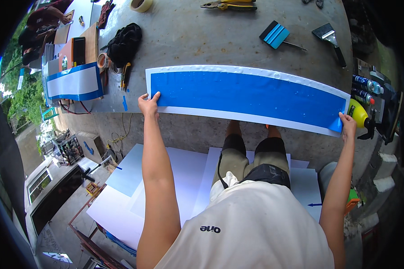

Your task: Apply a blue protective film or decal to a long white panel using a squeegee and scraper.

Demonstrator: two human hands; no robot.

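A long blue vinyl strip with a white border [238, 95] spans the near edge of the grey metal table, with small bubbles or droplets on its surface. My left hand [149, 104] pinches its lower left edge, thumb on top. At the opposite end my right hand [348, 123] grips the lower right corner, where the blue layer looks slightly creased or lifted. Beyond the strip lie a blue squeegee with a black edge [274, 35] and a scraper with a black handle [330, 42]. The underside of the strip is hidden.
On the table [188, 42] are yellow-handled pliers [229, 5], a tape roll [141, 4], a black cloth [125, 45] and a utility knife [125, 76]. A yellow spray bottle [358, 113] and spray cans [367, 84] stand right. White sheets [116, 210] lie behind me. Another person [40, 29] is at far left.
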